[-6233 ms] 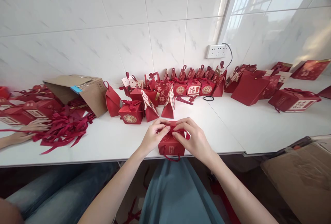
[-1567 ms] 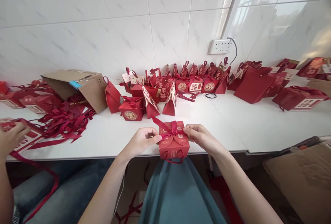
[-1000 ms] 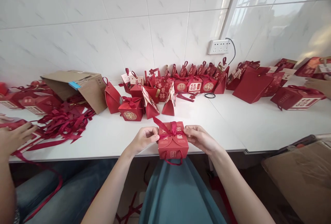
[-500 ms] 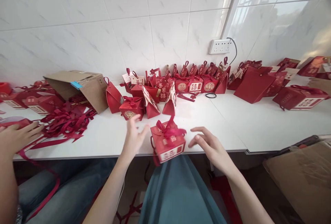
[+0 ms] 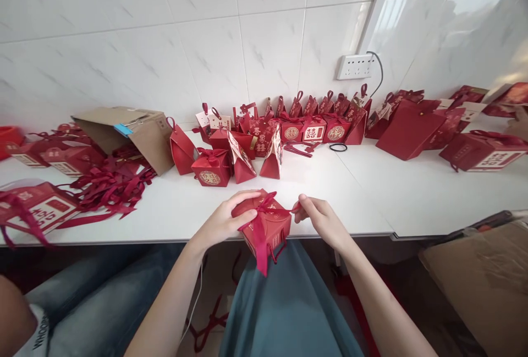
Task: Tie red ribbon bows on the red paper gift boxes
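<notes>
A red gift box (image 5: 275, 229) sits at the table's front edge, slightly turned, with a bow of red ribbon (image 5: 260, 241) on its top. One ribbon tail hangs down over the front. My left hand (image 5: 225, 218) lies on the box's left side, fingers on its top and thumb by the bow. My right hand (image 5: 317, 215), to the right of the box, pinches the end of the other ribbon tail, drawn out sideways from the bow. Behind the box stands another red gift box (image 5: 212, 169) with a round gold emblem.
Several red boxes and bags line the white table (image 5: 330, 186) along the tiled wall. At left lie a tipped cardboard carton (image 5: 152, 126), a heap of red ribbons (image 5: 109, 192) and a large red box (image 5: 41, 211). A black ring (image 5: 338, 147) lies further back.
Both hands have closed in on the box: the left now holds its side, the right pinches a ribbon tail. The box has turned. The co-worker's hand at left has left the view.
</notes>
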`<action>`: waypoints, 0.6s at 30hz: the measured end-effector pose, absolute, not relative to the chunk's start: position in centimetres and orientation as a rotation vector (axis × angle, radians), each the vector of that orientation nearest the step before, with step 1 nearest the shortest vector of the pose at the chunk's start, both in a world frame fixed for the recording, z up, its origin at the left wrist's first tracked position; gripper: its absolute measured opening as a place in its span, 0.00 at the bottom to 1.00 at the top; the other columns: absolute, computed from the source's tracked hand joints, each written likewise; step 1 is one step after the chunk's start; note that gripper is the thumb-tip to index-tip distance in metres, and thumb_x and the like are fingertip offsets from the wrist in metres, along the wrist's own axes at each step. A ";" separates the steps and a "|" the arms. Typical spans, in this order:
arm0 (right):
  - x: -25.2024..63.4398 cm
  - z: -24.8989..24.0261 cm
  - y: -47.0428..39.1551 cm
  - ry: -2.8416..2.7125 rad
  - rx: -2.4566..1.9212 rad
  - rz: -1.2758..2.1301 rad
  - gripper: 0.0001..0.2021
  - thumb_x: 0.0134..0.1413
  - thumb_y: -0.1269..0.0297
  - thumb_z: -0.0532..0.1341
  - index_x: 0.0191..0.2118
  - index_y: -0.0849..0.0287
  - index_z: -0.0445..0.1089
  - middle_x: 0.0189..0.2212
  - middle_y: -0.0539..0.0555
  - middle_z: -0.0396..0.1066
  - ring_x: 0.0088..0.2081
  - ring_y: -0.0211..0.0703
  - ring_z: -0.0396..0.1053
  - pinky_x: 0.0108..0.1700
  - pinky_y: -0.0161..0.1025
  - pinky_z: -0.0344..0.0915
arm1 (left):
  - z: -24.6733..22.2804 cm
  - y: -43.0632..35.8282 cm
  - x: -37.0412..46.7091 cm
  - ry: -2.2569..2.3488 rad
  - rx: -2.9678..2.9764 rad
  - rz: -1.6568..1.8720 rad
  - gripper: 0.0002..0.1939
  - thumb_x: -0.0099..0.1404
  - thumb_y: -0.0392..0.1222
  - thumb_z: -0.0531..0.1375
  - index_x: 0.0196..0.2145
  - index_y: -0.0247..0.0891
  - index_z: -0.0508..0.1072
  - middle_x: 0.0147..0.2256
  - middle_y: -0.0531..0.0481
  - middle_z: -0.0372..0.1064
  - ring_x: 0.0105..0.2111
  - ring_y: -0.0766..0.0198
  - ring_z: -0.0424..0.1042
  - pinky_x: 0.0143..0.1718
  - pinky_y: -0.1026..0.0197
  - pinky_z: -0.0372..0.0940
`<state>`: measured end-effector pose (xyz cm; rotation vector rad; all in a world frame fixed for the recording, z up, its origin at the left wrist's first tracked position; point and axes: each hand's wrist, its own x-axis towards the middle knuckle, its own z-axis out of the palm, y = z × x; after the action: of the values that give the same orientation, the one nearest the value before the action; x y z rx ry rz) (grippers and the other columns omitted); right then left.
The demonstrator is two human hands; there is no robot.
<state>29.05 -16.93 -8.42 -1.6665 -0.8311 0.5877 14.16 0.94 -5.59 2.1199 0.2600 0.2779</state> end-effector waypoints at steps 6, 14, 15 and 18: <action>28.0 -7.6 -17.0 -0.885 -1.740 0.609 0.24 0.56 0.46 0.51 0.17 0.58 0.58 0.15 0.48 0.60 0.19 0.35 0.55 0.25 0.35 0.53 | -5.1 1.4 15.5 0.241 2.273 0.559 0.16 0.61 0.49 0.59 0.46 0.44 0.72 0.55 0.47 0.62 0.56 0.54 0.60 0.59 0.50 0.54; 25.7 -7.5 -18.8 -0.896 -1.682 0.701 0.15 0.55 0.52 0.56 0.24 0.57 0.62 0.19 0.47 0.62 0.22 0.36 0.59 0.25 0.33 0.54 | -6.4 -1.1 12.6 0.717 2.041 0.780 0.14 0.63 0.53 0.53 0.38 0.40 0.68 0.39 0.49 0.68 0.42 0.59 0.67 0.43 0.58 0.62; 25.5 -7.5 -18.9 -0.901 -1.695 0.686 0.15 0.55 0.53 0.57 0.24 0.57 0.62 0.19 0.47 0.63 0.23 0.37 0.59 0.26 0.33 0.55 | -6.6 -1.2 12.5 0.765 2.007 0.728 0.14 0.63 0.54 0.52 0.34 0.40 0.67 0.33 0.51 0.67 0.36 0.60 0.67 0.38 0.60 0.62; 25.2 -7.4 -19.1 -0.921 -1.755 0.652 0.14 0.55 0.54 0.57 0.25 0.57 0.63 0.20 0.48 0.64 0.24 0.37 0.61 0.27 0.34 0.56 | -7.1 -1.3 12.7 0.733 1.900 0.563 0.18 0.63 0.55 0.51 0.25 0.39 0.62 0.22 0.56 0.58 0.25 0.66 0.61 0.28 0.63 0.57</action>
<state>25.16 -19.13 -7.35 -1.7549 -0.9209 0.6523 12.74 -1.28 -7.14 1.8995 0.7326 0.5625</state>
